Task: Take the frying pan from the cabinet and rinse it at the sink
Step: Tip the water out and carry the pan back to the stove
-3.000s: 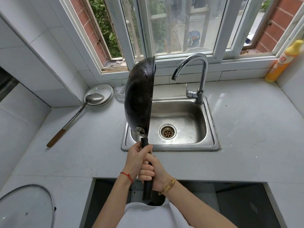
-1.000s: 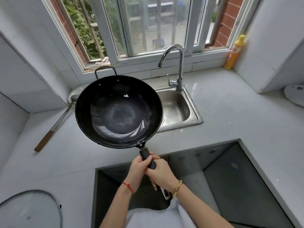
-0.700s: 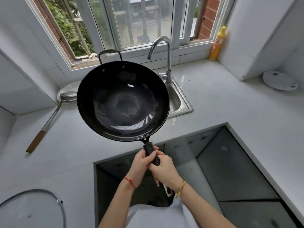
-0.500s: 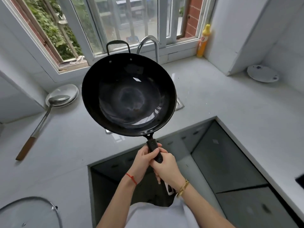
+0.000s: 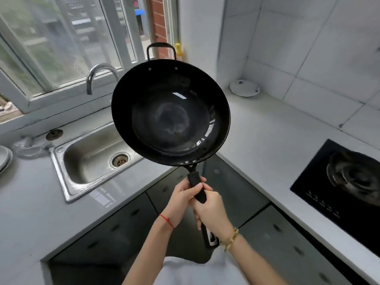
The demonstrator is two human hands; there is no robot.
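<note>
Black frying pan [image 5: 170,114] held up in the air, open side facing the camera, level-ish, long handle [image 5: 197,187] pointing down toward the person. Small loop handle at the pan's far rim. Inside of the pan dark and glossy, with a pale ring at the centre.

Left hand [image 5: 182,199]: fingers wrapped round the upper part of the handle, thumb across it. Red string on that wrist. Right hand [image 5: 211,210]: fingers curled tight round the handle just below the left hand, the two hands touching. Gold bracelet on the right wrist. Handle end sticks out below the right hand.

Pan sits right of the steel sink [image 5: 90,155], overlapping the sink's right edge in the view and hiding it; not inside the basin. Drain [image 5: 120,159] visible in the basin floor. Curved chrome faucet [image 5: 98,76] behind the sink at the far side, below the window [image 5: 61,38].

Grey countertop [image 5: 273,140] runs far and right. Black induction cooktop [image 5: 341,186] set at the right. Small white dish [image 5: 244,88] in the far right corner. Yellow bottle [image 5: 178,51] peeks up behind the pan's loop handle. Edge of stacked plates [image 5: 4,159] at the far left, crumpled clear plastic [image 5: 30,146] beside them.
</note>
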